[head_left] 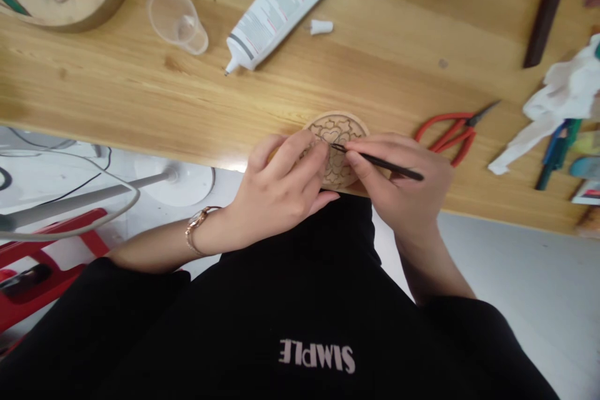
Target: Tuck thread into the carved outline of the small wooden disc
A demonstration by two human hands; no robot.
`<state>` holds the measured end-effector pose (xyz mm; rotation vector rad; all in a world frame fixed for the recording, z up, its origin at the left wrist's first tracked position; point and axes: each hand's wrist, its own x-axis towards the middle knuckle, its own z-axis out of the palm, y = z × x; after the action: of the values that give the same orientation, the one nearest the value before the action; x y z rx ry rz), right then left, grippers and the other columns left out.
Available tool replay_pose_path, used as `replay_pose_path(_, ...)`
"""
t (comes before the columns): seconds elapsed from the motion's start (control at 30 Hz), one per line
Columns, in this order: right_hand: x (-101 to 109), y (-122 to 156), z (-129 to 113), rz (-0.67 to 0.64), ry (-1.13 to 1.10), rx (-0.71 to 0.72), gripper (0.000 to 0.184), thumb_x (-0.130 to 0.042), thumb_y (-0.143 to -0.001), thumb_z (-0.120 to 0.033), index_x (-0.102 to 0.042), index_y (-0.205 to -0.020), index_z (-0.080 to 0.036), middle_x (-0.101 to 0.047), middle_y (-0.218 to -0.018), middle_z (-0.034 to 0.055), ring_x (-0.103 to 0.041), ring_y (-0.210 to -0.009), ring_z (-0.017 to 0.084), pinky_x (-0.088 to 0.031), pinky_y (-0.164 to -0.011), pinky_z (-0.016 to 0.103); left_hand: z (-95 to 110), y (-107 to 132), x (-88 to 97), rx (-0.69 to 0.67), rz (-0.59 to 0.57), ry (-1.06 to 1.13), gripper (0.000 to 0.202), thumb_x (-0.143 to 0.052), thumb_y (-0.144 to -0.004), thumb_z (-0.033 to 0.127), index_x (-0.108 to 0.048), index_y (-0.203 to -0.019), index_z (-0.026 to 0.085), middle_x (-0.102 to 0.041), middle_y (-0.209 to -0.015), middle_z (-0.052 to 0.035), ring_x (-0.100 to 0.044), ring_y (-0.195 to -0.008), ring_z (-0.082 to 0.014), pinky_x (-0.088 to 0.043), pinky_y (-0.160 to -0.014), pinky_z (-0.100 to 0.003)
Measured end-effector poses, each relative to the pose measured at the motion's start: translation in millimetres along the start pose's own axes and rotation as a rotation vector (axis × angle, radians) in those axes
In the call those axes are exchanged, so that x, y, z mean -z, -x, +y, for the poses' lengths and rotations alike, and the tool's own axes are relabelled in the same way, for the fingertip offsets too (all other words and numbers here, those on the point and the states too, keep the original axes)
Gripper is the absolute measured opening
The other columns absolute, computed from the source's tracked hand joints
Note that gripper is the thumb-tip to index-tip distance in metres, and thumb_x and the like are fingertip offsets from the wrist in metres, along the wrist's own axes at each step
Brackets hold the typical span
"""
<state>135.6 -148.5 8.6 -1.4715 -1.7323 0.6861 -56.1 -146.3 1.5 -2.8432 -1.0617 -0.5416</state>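
Note:
A round carved wooden disc (336,176) with raised flower-like outlines lies at the table's near edge, partly covered by both hands. My right hand (407,178) is closed around slim black tweezers (391,167), whose tips reach the middle of the disc. My left hand (290,184) rests over the disc's left side, fingers bent and drawn together close to the tweezer tips. A thin line shows by those fingertips, but what they pinch is too small to make out. Just right of my right hand lie red-handled pliers (452,131), jaws pointing away.
A white glue tube (276,12) lies uncapped beyond the disc, its cap (321,27) beside it. Clear plastic cups (172,15) and a larger round wooden piece (94,9) are at far left. Crumpled tissue (557,97), pens (555,153) and a dark-handled tool (546,12) lie right.

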Motion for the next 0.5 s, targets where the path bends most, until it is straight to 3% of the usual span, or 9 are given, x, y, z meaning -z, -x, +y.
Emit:
replay_pose_path(0.3, 14, 8, -2, 0.05, 0.054, 0.041, 0.011, -0.071, -0.081, -0.017, -0.073, -0.088, -0.025, -0.077, -0.085, -0.0006, -0.072, -0.08, 0.017, -0.059, -0.074, 0.033, 2, 1, -0.2, 0.014, -0.008, 0.01, 0.037, -0.053, -0.097, 0.039, -0.067, -0.111, 0.007, -0.069, -0.116, -0.0118, -0.061, -0.112, -0.0264, -0.044, -0.09, -0.038)
replay_pose_path(0.5, 24, 13, -2, -0.02, 0.395, 0.212, 0.023, -0.058, -0.091, -0.017, -0.068, -0.111, -0.023, -0.074, -0.091, 0.0028, -0.068, -0.081, 0.016, -0.053, -0.072, 0.029, 4, 0, 1.4, -0.032, 0.014, -0.036, 0.031, -0.052, -0.098, 0.033, -0.068, -0.106, 0.009, -0.07, -0.113, -0.0098, -0.063, -0.11, -0.0251, -0.045, -0.087, -0.036)
